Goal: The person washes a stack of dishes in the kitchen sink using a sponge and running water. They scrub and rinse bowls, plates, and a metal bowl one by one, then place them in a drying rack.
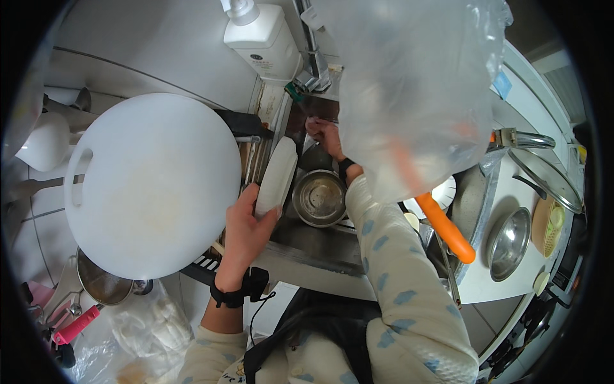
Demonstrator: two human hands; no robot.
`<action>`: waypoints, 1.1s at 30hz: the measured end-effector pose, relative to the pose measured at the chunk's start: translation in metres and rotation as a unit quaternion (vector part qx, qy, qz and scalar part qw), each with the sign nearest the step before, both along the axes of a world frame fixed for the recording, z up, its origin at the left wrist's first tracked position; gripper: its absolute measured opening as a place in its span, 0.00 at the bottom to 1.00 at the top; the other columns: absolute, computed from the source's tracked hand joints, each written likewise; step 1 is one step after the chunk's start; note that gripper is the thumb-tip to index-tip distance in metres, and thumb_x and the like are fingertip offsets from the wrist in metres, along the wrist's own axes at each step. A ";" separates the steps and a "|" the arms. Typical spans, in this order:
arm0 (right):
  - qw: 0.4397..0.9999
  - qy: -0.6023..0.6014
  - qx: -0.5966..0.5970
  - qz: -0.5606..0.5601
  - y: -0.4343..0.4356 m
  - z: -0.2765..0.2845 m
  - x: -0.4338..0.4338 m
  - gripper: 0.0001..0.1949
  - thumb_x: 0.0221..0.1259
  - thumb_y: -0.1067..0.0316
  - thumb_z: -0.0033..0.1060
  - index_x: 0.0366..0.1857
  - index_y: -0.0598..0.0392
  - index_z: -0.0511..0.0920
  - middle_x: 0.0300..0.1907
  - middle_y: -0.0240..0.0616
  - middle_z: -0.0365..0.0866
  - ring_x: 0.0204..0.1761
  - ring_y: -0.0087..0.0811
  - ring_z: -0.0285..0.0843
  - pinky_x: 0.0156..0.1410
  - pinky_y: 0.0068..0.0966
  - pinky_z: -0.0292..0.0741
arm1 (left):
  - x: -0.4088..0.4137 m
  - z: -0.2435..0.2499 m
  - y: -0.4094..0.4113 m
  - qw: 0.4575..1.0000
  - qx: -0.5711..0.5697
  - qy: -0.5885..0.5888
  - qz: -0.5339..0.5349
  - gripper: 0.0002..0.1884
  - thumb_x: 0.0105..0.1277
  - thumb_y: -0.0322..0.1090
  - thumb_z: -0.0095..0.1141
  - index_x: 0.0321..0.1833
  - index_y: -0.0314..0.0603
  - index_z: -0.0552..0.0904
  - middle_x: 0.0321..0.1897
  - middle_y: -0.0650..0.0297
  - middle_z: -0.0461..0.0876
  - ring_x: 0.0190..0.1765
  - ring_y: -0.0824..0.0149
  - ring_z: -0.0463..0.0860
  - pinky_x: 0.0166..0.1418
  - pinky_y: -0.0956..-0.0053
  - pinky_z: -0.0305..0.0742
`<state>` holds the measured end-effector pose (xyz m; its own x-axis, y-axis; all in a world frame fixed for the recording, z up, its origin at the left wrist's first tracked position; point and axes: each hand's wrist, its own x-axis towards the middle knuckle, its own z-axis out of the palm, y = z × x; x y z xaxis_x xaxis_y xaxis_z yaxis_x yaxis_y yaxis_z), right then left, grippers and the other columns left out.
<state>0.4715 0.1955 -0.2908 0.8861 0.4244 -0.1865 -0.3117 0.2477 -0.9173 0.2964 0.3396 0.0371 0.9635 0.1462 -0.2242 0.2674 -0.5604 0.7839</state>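
Note:
My left hand [250,225] grips the lower end of a white dish [278,175], tilted on its edge at the left side of the sink. My right hand [327,137] reaches into the sink [316,247] below the faucet, its fingers bent; whether anything is in them is not clear. Just below that hand is a dark rounded object [315,158], partly covered. A small round metal bowl [320,198] sits in the sink between my hands, near my right wrist. Both wrists wear black bands.
A hanging translucent plastic bag [412,86] hides part of the sink. An orange handle [446,228] juts out beneath it. A round white cutting board [153,187] stands left of the sink. A soap pump bottle [264,43] and faucet [314,72] stand behind; a steel bowl [509,244] is right.

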 end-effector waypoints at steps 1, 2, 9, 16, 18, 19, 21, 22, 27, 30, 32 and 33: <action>0.998 0.045 0.047 0.008 0.002 -0.002 -0.005 0.08 0.62 0.67 0.52 0.39 0.55 0.80 0.35 0.31 0.80 0.38 0.23 0.76 0.48 0.16 0.70 | 0.000 -0.002 0.000 1.000 0.004 0.002 0.002 0.11 0.55 0.25 0.62 0.35 0.34 0.71 0.25 0.54 0.77 0.28 0.71 0.71 0.36 0.76 0.71; 0.991 0.092 0.093 0.012 0.004 -0.008 -0.009 0.08 0.61 0.68 0.54 0.38 0.55 0.81 0.35 0.30 0.80 0.38 0.22 0.76 0.48 0.16 0.69 | 0.000 -0.004 0.000 1.000 -0.024 -0.006 0.008 0.11 0.55 0.25 0.62 0.35 0.34 0.71 0.25 0.55 0.77 0.28 0.71 0.71 0.36 0.76 0.71; 0.895 -0.086 -0.379 0.216 -0.030 0.035 -0.039 0.11 0.60 0.67 0.55 0.45 0.54 0.80 0.39 0.37 0.82 0.44 0.30 0.77 0.52 0.28 0.72 | 0.014 -0.003 -0.007 1.000 -0.020 -0.019 0.005 0.10 0.55 0.23 0.61 0.35 0.34 0.72 0.25 0.56 0.77 0.30 0.73 0.70 0.38 0.76 0.71; 0.850 -0.207 -0.469 0.123 -0.078 0.047 -0.044 0.12 0.59 0.67 0.55 0.46 0.54 0.80 0.39 0.37 0.82 0.45 0.32 0.76 0.52 0.28 0.72 | 0.024 -0.018 -0.016 0.998 -0.028 -0.052 -0.014 0.10 0.55 0.23 0.62 0.35 0.33 0.72 0.25 0.55 0.77 0.29 0.72 0.70 0.37 0.76 0.71; 0.839 -0.226 -0.481 0.118 -0.078 0.047 -0.049 0.13 0.58 0.67 0.55 0.46 0.54 0.80 0.40 0.38 0.81 0.45 0.32 0.76 0.53 0.29 0.71 | 0.023 -0.016 -0.017 0.999 -0.035 -0.036 -0.005 0.10 0.55 0.23 0.62 0.35 0.33 0.72 0.24 0.55 0.77 0.29 0.72 0.70 0.36 0.76 0.71; 0.834 -0.232 -0.486 0.119 -0.076 0.047 -0.049 0.13 0.58 0.67 0.55 0.46 0.54 0.80 0.40 0.38 0.81 0.45 0.32 0.76 0.53 0.29 0.71 | 0.024 -0.016 -0.019 0.999 -0.042 -0.029 0.001 0.10 0.55 0.23 0.62 0.35 0.33 0.72 0.24 0.55 0.76 0.29 0.72 0.70 0.36 0.76 0.71; 0.825 -0.244 -0.497 0.113 -0.081 0.051 -0.058 0.13 0.58 0.67 0.55 0.46 0.54 0.80 0.40 0.38 0.81 0.45 0.33 0.76 0.53 0.29 0.71 | 0.029 -0.018 -0.020 0.998 -0.022 -0.050 -0.019 0.10 0.55 0.24 0.62 0.35 0.33 0.72 0.25 0.54 0.77 0.28 0.71 0.70 0.35 0.75 0.71; 0.819 -0.249 -0.506 0.109 -0.085 0.053 -0.063 0.13 0.58 0.67 0.55 0.47 0.54 0.79 0.40 0.38 0.81 0.45 0.33 0.76 0.53 0.29 0.71 | 0.031 -0.019 -0.021 0.998 -0.012 -0.060 -0.029 0.10 0.55 0.24 0.62 0.35 0.34 0.72 0.25 0.54 0.77 0.28 0.71 0.70 0.35 0.75 0.71; 0.803 -0.269 -0.523 0.100 -0.088 0.064 -0.079 0.14 0.57 0.67 0.55 0.47 0.54 0.79 0.41 0.38 0.80 0.46 0.34 0.75 0.53 0.30 0.71 | 0.044 -0.023 -0.020 0.995 -0.001 -0.081 -0.051 0.11 0.54 0.24 0.62 0.34 0.33 0.72 0.23 0.53 0.77 0.25 0.68 0.70 0.33 0.74 0.71; 0.796 -0.280 -0.528 0.099 -0.089 0.067 -0.084 0.14 0.56 0.67 0.55 0.47 0.54 0.79 0.41 0.38 0.80 0.46 0.35 0.74 0.54 0.30 0.70 | 0.050 -0.031 -0.021 0.984 0.013 -0.155 -0.085 0.11 0.54 0.25 0.61 0.36 0.34 0.73 0.23 0.53 0.77 0.24 0.63 0.73 0.33 0.74 0.71; 0.796 -0.283 -0.525 0.104 -0.087 0.066 -0.084 0.15 0.56 0.67 0.55 0.48 0.54 0.79 0.41 0.39 0.80 0.47 0.35 0.74 0.54 0.30 0.70 | 0.054 -0.042 -0.019 0.976 0.065 -0.179 -0.110 0.11 0.54 0.27 0.61 0.39 0.35 0.74 0.25 0.52 0.79 0.26 0.57 0.75 0.34 0.72 0.72; 0.795 -0.284 -0.526 0.103 -0.087 0.067 -0.083 0.15 0.56 0.67 0.55 0.48 0.54 0.79 0.42 0.39 0.80 0.47 0.35 0.74 0.54 0.31 0.70 | 0.057 -0.050 -0.018 0.972 0.102 -0.172 -0.120 0.12 0.54 0.28 0.62 0.41 0.36 0.75 0.26 0.52 0.80 0.27 0.54 0.77 0.35 0.71 0.73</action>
